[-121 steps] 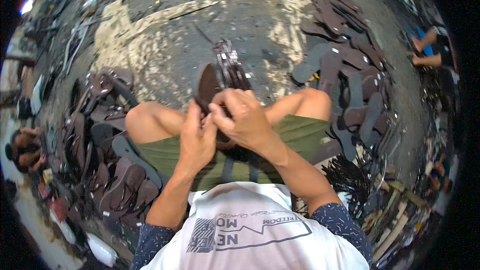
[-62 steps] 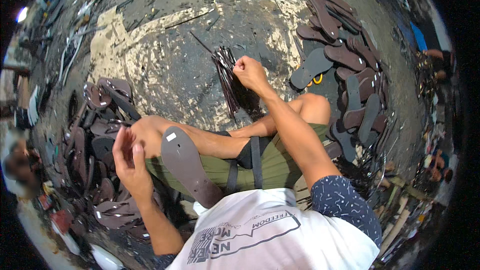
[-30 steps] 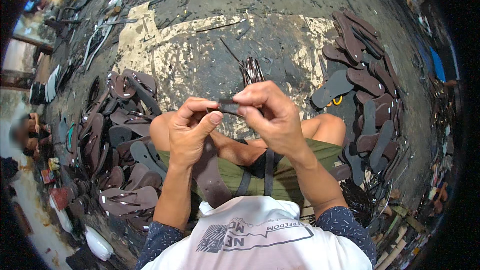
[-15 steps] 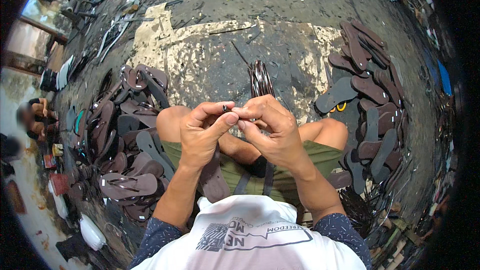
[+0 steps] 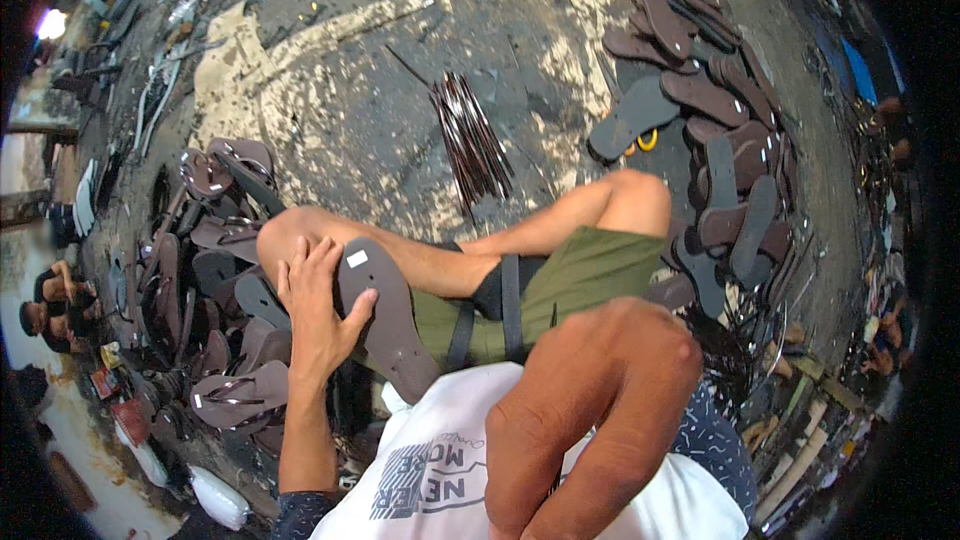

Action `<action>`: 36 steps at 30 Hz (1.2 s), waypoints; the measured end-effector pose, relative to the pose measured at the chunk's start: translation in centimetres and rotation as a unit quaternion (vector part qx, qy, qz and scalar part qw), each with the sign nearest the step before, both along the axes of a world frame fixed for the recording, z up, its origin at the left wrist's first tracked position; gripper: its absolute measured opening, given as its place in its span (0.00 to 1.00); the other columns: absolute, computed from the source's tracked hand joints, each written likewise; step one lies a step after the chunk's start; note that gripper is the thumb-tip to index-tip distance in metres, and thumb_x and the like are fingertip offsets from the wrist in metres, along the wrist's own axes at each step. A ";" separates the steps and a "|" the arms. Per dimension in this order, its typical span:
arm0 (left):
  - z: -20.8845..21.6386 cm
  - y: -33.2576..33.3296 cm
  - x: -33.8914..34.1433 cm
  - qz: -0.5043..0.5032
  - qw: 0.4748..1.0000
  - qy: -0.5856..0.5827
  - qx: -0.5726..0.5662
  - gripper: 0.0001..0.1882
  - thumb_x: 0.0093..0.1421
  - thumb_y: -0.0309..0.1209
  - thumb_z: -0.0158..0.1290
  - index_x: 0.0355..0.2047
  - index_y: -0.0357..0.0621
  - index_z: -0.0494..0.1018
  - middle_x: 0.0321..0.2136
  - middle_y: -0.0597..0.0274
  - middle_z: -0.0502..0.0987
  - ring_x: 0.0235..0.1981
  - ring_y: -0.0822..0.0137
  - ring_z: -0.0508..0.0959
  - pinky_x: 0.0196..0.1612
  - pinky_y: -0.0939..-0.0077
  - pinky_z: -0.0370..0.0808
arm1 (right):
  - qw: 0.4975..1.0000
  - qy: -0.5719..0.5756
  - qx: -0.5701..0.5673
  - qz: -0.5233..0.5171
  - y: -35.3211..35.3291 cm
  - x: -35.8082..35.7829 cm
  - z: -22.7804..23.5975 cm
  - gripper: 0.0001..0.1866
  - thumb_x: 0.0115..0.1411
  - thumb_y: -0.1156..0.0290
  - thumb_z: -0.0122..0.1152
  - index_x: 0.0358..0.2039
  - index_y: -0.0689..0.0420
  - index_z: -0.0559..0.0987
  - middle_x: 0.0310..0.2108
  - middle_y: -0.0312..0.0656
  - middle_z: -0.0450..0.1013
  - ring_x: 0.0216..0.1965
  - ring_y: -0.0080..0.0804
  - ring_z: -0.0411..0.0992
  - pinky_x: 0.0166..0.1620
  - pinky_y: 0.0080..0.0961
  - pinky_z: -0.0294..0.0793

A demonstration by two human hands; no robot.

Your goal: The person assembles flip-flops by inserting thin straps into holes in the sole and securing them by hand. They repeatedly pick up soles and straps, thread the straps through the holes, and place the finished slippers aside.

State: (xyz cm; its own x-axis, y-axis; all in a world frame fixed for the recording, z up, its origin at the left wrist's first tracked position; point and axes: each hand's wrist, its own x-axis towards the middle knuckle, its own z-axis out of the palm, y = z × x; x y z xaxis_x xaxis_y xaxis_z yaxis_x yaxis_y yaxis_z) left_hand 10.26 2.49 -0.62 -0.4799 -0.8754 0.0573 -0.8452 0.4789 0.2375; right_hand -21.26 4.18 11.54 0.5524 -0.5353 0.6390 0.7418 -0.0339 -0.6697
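My left hand [image 5: 325,305] rests by my left knee, its fingers stretched and apart. Its thumb lies on a brown flip-flop sole [image 5: 392,325] that lies across my left thigh, a small white label at its far end. Large and close in front of my chest is my right hand [image 5: 600,410], raised with bent fingers drawn together. Its fingertips are hidden at the lower edge, so what they pinch does not show. On the floor ahead of my crossed legs lies a bundle of glossy dark brown straps [image 5: 470,140].
Brown and grey flip-flops [image 5: 240,395] are heaped at my left. More soles [image 5: 735,100] pile up at my right, beside yellow-handled scissors [image 5: 648,140] partly under a grey sole. A worn, patchy sheet [image 5: 340,100] covers the floor ahead. Another person [image 5: 65,305] sits at far left.
My hands have parted from the small dark piece they pinched together. The left has dropped to the sole on my thigh; the right has risen close to the camera. The view has shifted.
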 end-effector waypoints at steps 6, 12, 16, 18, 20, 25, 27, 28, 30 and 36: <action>1.3 2.5 -1.8 0.194 0.729 0.517 0.405 0.41 0.58 0.21 0.61 0.68 0.40 0.53 0.49 0.52 0.76 0.47 0.67 0.79 0.51 0.72 0.76 | 0.986 0.023 0.092 0.141 -0.2 -1.3 0.7 0.10 0.64 0.83 0.61 0.46 0.68 0.81 0.48 0.50 0.75 0.33 0.24 0.76 0.31 0.16 0.74; 4.1 0.4 -1.8 0.012 0.854 0.316 0.414 0.20 0.56 0.27 0.65 0.49 0.34 0.78 0.38 0.61 0.82 0.39 0.73 0.80 0.47 0.75 0.77 | 0.988 -0.111 -0.077 -0.068 1.2 3.8 -3.6 0.12 0.63 0.74 0.66 0.47 0.62 0.82 0.45 0.48 0.76 0.38 0.33 0.79 0.34 0.17 0.76; 5.6 -0.8 -3.9 0.168 0.839 0.383 0.346 0.17 0.60 0.30 0.64 0.46 0.34 0.79 0.37 0.61 0.83 0.39 0.71 0.81 0.47 0.72 0.77 | 0.964 0.200 0.048 -0.170 1.8 0.6 -2.1 0.10 0.58 0.75 0.68 0.41 0.59 0.82 0.34 0.42 0.78 0.35 0.30 0.78 0.35 0.24 0.76; 5.7 -1.9 -4.5 0.199 0.817 0.445 0.307 0.17 0.60 0.30 0.63 0.47 0.34 0.78 0.42 0.63 0.81 0.41 0.70 0.80 0.49 0.73 0.76 | 0.883 0.318 0.108 -0.327 0.9 1.5 -4.6 0.10 0.57 0.74 0.69 0.40 0.59 0.82 0.30 0.40 0.77 0.30 0.26 0.76 0.32 0.24 0.75; 5.3 -2.3 -5.4 0.169 0.802 0.503 0.274 0.17 0.61 0.29 0.63 0.48 0.35 0.77 0.44 0.64 0.77 0.44 0.70 0.78 0.50 0.73 0.75 | 0.802 0.385 0.095 -0.446 -1.0 3.6 -5.2 0.10 0.56 0.73 0.69 0.38 0.60 0.81 0.28 0.40 0.77 0.26 0.27 0.76 0.30 0.25 0.75; 6.1 -2.7 -7.1 0.119 0.837 0.488 0.216 0.13 0.62 0.25 0.60 0.47 0.33 0.77 0.37 0.65 0.81 0.37 0.74 0.79 0.41 0.79 0.77 | 0.760 0.378 0.011 -0.528 -2.3 6.2 -8.4 0.07 0.57 0.74 0.68 0.35 0.61 0.79 0.29 0.46 0.78 0.26 0.40 0.78 0.31 0.33 0.78; 6.0 -2.8 -7.3 0.099 0.860 0.464 0.188 0.12 0.63 0.23 0.58 0.46 0.32 0.77 0.35 0.65 0.82 0.34 0.76 0.79 0.39 0.80 0.77 | 0.743 0.383 -0.028 -0.549 -2.5 6.3 -8.5 0.07 0.56 0.74 0.67 0.32 0.60 0.77 0.28 0.46 0.77 0.27 0.46 0.77 0.31 0.40 0.78; 5.9 -2.7 -7.3 0.097 0.867 0.453 0.182 0.12 0.62 0.23 0.59 0.46 0.32 0.78 0.34 0.65 0.82 0.33 0.76 0.79 0.38 0.80 0.77 | 0.729 0.408 -0.045 -0.548 -2.4 6.1 -8.2 0.07 0.56 0.74 0.67 0.31 0.59 0.76 0.27 0.46 0.76 0.27 0.46 0.77 0.31 0.40 0.78; 5.5 -2.8 -7.3 0.086 0.889 0.425 0.145 0.14 0.59 0.22 0.60 0.45 0.33 0.78 0.32 0.62 0.83 0.32 0.78 0.79 0.36 0.80 0.77 | 0.711 0.441 -0.062 -0.545 -2.3 6.0 -7.8 0.07 0.56 0.73 0.66 0.30 0.58 0.75 0.25 0.45 0.75 0.27 0.46 0.77 0.31 0.41 0.77; 4.6 -2.8 -7.4 0.064 0.906 0.409 0.083 0.15 0.56 0.22 0.59 0.45 0.34 0.78 0.30 0.62 0.83 0.29 0.75 0.80 0.34 0.79 0.77 | 0.695 0.463 -0.074 -0.545 -2.2 6.2 -7.2 0.09 0.55 0.72 0.66 0.29 0.57 0.73 0.24 0.44 0.73 0.26 0.46 0.76 0.30 0.40 0.77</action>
